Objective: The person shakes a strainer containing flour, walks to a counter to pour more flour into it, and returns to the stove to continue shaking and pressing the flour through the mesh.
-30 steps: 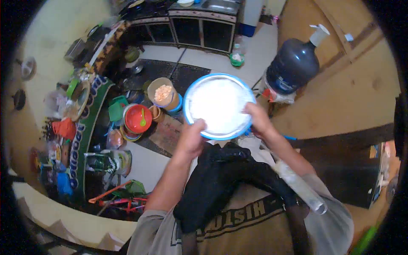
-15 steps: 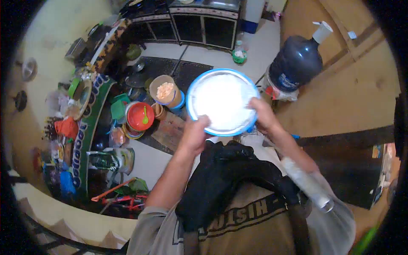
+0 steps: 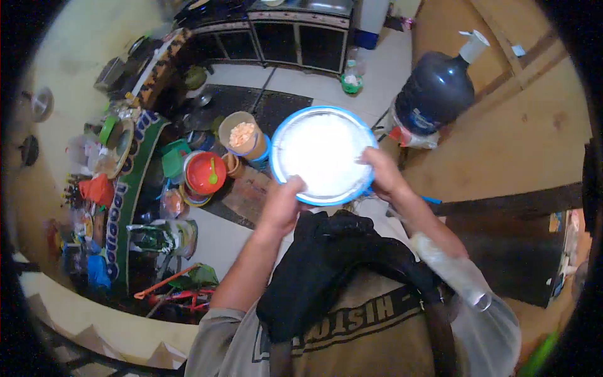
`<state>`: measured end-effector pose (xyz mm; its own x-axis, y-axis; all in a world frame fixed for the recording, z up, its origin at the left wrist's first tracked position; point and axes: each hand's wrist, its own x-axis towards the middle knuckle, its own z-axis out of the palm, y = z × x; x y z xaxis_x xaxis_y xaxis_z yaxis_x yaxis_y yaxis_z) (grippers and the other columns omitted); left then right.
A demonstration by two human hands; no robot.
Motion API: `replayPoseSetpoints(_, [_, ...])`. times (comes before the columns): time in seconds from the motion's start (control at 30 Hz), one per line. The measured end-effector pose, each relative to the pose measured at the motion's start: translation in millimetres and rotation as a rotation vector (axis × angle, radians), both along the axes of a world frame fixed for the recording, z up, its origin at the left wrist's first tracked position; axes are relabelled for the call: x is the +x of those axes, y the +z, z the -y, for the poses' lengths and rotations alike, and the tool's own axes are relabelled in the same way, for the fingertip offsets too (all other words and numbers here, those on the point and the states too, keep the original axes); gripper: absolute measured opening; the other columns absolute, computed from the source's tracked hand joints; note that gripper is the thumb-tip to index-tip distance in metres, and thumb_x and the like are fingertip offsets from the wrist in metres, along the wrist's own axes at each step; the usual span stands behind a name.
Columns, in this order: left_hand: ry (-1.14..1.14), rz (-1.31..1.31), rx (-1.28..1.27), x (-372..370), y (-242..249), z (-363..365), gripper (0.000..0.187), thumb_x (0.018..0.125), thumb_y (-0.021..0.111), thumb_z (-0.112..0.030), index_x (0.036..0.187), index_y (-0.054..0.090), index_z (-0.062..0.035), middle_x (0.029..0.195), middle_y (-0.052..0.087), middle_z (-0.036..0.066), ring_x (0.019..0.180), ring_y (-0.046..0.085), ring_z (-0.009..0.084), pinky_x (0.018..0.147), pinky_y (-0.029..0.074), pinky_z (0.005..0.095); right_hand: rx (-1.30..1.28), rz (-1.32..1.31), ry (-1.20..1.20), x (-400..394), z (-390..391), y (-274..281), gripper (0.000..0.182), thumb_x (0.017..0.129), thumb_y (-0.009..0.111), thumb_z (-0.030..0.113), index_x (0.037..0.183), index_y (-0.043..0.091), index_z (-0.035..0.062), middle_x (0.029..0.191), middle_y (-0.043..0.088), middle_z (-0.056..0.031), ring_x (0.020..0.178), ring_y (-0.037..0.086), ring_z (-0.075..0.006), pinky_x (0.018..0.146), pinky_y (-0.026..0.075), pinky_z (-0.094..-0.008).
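A round, blue-rimmed container [image 3: 276, 146] is held level in front of my chest. Its inside is bright white [image 3: 323, 154], like powder, but glare hides the detail. My left hand [image 3: 286, 200] grips the near left edge, thumb over the rim. On the right side, my right hand [image 3: 382, 171] closes on the opposite edge with its thumb on top. The fingers of both hands are hidden below. A clear plastic roll [image 3: 449, 270] lies by my right upper arm.
Left of the container stand a bucket of pale orange pieces [image 3: 242, 134] and a red bowl with a green spoon [image 3: 204, 172]. A large dark water bottle with a pump [image 3: 433, 94] is at right. Black cabinets [image 3: 282, 45] line the back; a cluttered shelf is at far left.
The container and both hands have shifted slightly left and down in view. Each hand keeps its grip on the rim.
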<state>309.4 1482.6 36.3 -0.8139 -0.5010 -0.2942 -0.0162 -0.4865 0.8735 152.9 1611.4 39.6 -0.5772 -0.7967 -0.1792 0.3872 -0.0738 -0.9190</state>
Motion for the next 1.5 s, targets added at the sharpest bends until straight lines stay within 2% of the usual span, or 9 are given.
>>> replayPoseSetpoints(0.2, [0.042, -0.11, 0.231, -9.5, -16.1, -8.2, 0.057, 0.073, 0.04, -0.011, 0.126, 0.031, 0.0053, 0.118, 0.049, 0.022, 0.101, 0.056, 0.036, 0.078, 0.051, 0.0508, 0.12, -0.093, 0.085, -33.0, 23.0, -29.7, 0.051, 0.071, 0.047, 0.017, 0.117, 0.042, -0.0021, 0.103, 0.052, -0.0117, 0.094, 0.048, -0.0191, 0.084, 0.04, -0.031])
replayPoseSetpoints(0.47, [0.148, -0.115, 0.198, -4.4, -20.6, -16.1, 0.053, 0.071, 0.045, -0.004, 0.122, 0.036, 0.0033, 0.109, 0.053, 0.019, 0.09, 0.06, 0.0313, 0.071, 0.054, 0.0457, 0.134, -1.68, 0.176, -25.6, 9.0, 80.1, 0.072, 0.065, 0.071, 0.029, 0.126, 0.042, 0.0075, 0.108, 0.052, -0.0214, 0.102, 0.049, -0.0315, 0.09, 0.039, -0.0386])
replayPoseSetpoints(0.6, [0.172, -0.156, 0.227, -4.8, -20.5, -19.4, 0.053, 0.07, 0.045, -0.002, 0.122, 0.036, 0.0025, 0.107, 0.053, 0.017, 0.089, 0.061, 0.0294, 0.069, 0.055, 0.0426, 0.545, -1.626, 0.628, -4.7, 17.2, 98.4, 0.072, 0.063, 0.072, 0.031, 0.126, 0.044, 0.0106, 0.106, 0.052, -0.0179, 0.101, 0.051, -0.0343, 0.084, 0.043, -0.0405])
replayPoseSetpoints(0.73, [0.203, -0.189, 0.185, -4.4, -22.7, -27.2, 0.053, 0.071, 0.044, -0.002, 0.123, 0.035, 0.0009, 0.106, 0.053, 0.016, 0.089, 0.06, 0.0292, 0.068, 0.056, 0.0417, 0.647, -1.606, 0.633, 11.2, 29.5, 91.8, 0.067, 0.065, 0.071, 0.029, 0.124, 0.046, 0.0102, 0.106, 0.052, -0.0177, 0.098, 0.052, -0.0341, 0.082, 0.044, -0.0411])
replayPoseSetpoints(0.9, [0.145, -0.244, 0.201, -0.8, -24.0, -23.0, 0.065, 0.071, 0.042, 0.003, 0.13, 0.019, -0.0127, 0.119, 0.04, 0.016, 0.103, 0.053, 0.0318, 0.073, 0.054, 0.0465, 0.415, -1.641, 0.57, -7.5, 54.3, 48.6, 0.054, 0.069, 0.068, 0.021, 0.118, 0.05, 0.0091, 0.107, 0.053, -0.0169, 0.098, 0.053, -0.0341, 0.082, 0.044, -0.0409])
replayPoseSetpoints(1.07, [0.136, -0.203, 0.156, 4.2, -26.1, -18.8, 0.066, 0.071, 0.042, 0.003, 0.131, 0.019, -0.0124, 0.121, 0.04, 0.017, 0.104, 0.053, 0.0325, 0.071, 0.055, 0.0473, 0.539, -1.545, 0.514, 0.9, 53.3, 63.1, 0.047, 0.069, 0.068, 0.022, 0.113, 0.055, 0.0107, 0.107, 0.053, -0.0157, 0.097, 0.054, -0.0334, 0.082, 0.045, -0.0412])
replayPoseSetpoints(1.17, [0.167, -0.196, 0.139, 6.0, -20.7, -28.8, 0.062, 0.071, 0.043, 0.001, 0.129, 0.024, -0.0085, 0.116, 0.045, 0.016, 0.098, 0.056, 0.0298, 0.069, 0.055, 0.0444, 0.256, -1.594, 0.45, 17.1, 43.9, 68.7, 0.042, 0.069, 0.068, 0.022, 0.108, 0.058, 0.0134, 0.105, 0.055, -0.0144, 0.095, 0.055, -0.0331, 0.08, 0.045, -0.0413])
replayPoseSetpoints(1.37, [0.147, -0.188, 0.222, 8.9, -31.7, -20.6, 0.061, 0.072, 0.042, 0.002, 0.129, 0.025, -0.0072, 0.116, 0.045, 0.017, 0.098, 0.056, 0.0314, 0.069, 0.056, 0.0447, 0.629, -1.646, 0.706, 13.6, 42.2, 66.2, 0.047, 0.066, 0.069, 0.022, 0.111, 0.057, 0.0141, 0.108, 0.055, -0.0149, 0.096, 0.055, -0.0329, 0.081, 0.045, -0.0402])
replayPoseSetpoints(1.5, [0.13, -0.192, 0.266, 11.1, -34.3, -17.4, 0.064, 0.072, 0.039, 0.005, 0.131, 0.02, -0.0115, 0.121, 0.039, 0.019, 0.101, 0.055, 0.0347, 0.067, 0.056, 0.0475, 0.226, -1.566, 0.53, -6.0, 38.1, 57.4, 0.042, 0.067, 0.068, 0.016, 0.108, 0.058, 0.0105, 0.107, 0.057, -0.0136, 0.096, 0.056, -0.0309, 0.082, 0.046, -0.0393])
